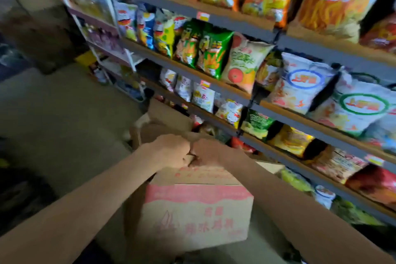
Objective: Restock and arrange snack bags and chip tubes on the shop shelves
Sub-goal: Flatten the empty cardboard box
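We have both hands, left (171, 149) and right (211, 152), fingers curled gripping the top seam of the carton (194, 208) below the shelves (214, 18), probably to open it for restocking.

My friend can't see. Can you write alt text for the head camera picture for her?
Two bare hands, the left hand and the right hand, meet on top of a closed cardboard box with pink print. To the right, shelves hold rows of colourful snack bags.
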Demonstrator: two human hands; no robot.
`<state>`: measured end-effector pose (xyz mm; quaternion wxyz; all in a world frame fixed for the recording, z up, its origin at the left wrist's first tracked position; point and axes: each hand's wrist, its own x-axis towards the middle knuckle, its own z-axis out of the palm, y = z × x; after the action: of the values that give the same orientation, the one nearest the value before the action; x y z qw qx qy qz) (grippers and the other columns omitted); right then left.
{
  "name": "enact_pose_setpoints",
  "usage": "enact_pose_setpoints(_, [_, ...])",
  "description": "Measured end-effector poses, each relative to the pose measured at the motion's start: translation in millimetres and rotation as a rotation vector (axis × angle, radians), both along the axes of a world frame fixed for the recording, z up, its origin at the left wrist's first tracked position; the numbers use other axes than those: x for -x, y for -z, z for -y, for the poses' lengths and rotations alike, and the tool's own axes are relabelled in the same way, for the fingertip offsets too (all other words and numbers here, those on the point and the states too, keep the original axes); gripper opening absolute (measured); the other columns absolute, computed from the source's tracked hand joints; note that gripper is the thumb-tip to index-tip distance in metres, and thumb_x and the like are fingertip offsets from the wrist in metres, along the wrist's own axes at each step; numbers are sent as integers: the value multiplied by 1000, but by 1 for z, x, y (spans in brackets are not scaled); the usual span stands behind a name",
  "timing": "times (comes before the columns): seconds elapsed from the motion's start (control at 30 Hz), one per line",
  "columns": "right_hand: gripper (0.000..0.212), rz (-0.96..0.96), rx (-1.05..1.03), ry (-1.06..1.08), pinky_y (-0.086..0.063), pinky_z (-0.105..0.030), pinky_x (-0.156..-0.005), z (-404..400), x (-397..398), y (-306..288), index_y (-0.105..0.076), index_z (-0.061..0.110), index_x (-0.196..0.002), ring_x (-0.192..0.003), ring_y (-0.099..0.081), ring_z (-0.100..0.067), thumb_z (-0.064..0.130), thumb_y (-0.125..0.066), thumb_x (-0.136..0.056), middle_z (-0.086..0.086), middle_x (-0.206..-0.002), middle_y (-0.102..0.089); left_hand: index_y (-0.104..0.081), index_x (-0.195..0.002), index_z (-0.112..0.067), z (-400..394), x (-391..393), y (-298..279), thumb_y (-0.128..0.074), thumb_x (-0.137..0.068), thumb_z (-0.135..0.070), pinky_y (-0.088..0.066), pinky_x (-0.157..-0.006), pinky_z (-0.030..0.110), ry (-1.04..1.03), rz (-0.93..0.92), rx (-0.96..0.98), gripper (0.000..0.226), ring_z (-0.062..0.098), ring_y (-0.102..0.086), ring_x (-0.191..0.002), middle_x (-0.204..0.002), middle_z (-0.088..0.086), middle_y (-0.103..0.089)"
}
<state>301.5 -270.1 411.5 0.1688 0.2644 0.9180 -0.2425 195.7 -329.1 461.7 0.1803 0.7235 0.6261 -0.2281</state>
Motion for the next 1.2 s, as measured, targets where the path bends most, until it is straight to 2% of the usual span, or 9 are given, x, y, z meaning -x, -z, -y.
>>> enact_pose_setpoints(0.17, [29, -102, -275, -192, -37, -38, -92, 17, 135, 17, -56, 14, -122, -120, -47, -29, 21, -44, -96, -9, -126, -55, -61, -99, -13, 41, 116, 9, -39, -98, -33, -37, -83, 31, -232, -154, -88, 30, 23, -60, -95, -98, 5, -64])
enact_pose_setpoints(0.3, [47, -188, -220, -192, -22, -44, -108, 8, 195, 40, -30, 18, -145, -138, -21, -30, 15, -39, -98, -9, -152, -23, -49, -81, -20, 63, 190, 34, -34, -99, -35, -34, -97, 38, -508, -185, -42, 28, 18, -57, -88, -76, -4, -49])
enact_pose_setpoints(0.53, [59, 33, -36, 92, -33, -45, -101, -68, 237, 162, -23, 20, -146, -126, -36, -40, 19, -47, -92, -17, -142, -34, -42, -58, -20, 50, 288, 141, -42, -97, -24, -44, -85, 35, -982, -247, -218, 39, 13, -47, -62, -58, -6, -44])
enact_pose_setpoints(0.7, [60, 278, 218, 319, -41, -35, -94, -114, 238, 295, -21, 17, -147, -120, -48, -37, 13, -46, -93, -23, -132, -49, -36, -52, -15, 32, 313, 278, -40, -98, -13, -44, -71, 33, -1235, -142, -221, 46, 20, -49, -63, -73, 10, -63])
enact_pose_setpoints(0.83, [67, 318, 396, 415, -37, -27, -89, -120, 247, 418, -18, 9, -148, -124, -46, -32, 7, -53, -91, -19, -140, -43, -42, -58, -12, 15, 310, 405, -44, -97, -21, -48, -75, 34, -1336, -59, -76, 40, 26, -63, -75, -80, 11, -66])
enact_pose_setpoints(0.97, [74, 345, 433, 453, -40, -38, -97, -120, 260, 523, -15, 12, -149, -117, -48, -35, -1, -54, -88, -24, -139, -42, -64, -89, -4, -23, 277, 490, -44, -96, -23, -47, -75, 33, -1388, 95, 31, 29, 29, -64, -89, -92, 11, -66])
enact_pose_setpoints(1.03, [78, 369, 421, 420, -48, -34, -74, -121, 268, 552, -13, 20, -150, -95, -54, -33, -1, -53, -87, -25, -131, -50, -64, -85, -9, -53, 265, 517, -44, -96, -23, -46, -66, 30, -1440, 219, 4, 27, 24, -61, -77, -82, 6, -63])
enact_pose_setpoints(1.1, [79, 415, 412, 392, -36, -24, -51, -125, 275, 572, -11, 28, -150, -74, -50, -25, 0, -50, -88, -24, -124, -53, -55, -69, -14, -80, 262, 539, -45, -95, -24, -43, -54, 25, -1486, 320, -33, 30, 18, -55, -61, -69, 1, -59])
enact_pose_setpoints(1.2, [81, 456, 393, 399, -43, -34, -69, -136, 277, 600, -6, 30, -150, -89, -56, -31, 1, -49, -88, -23, -121, -55, -45, -61, -18, -104, 266, 572, -45, -95, -24, -37, -47, 22, -1534, 394, -73, 35, 10, -49, -53, -61, -2, -51])
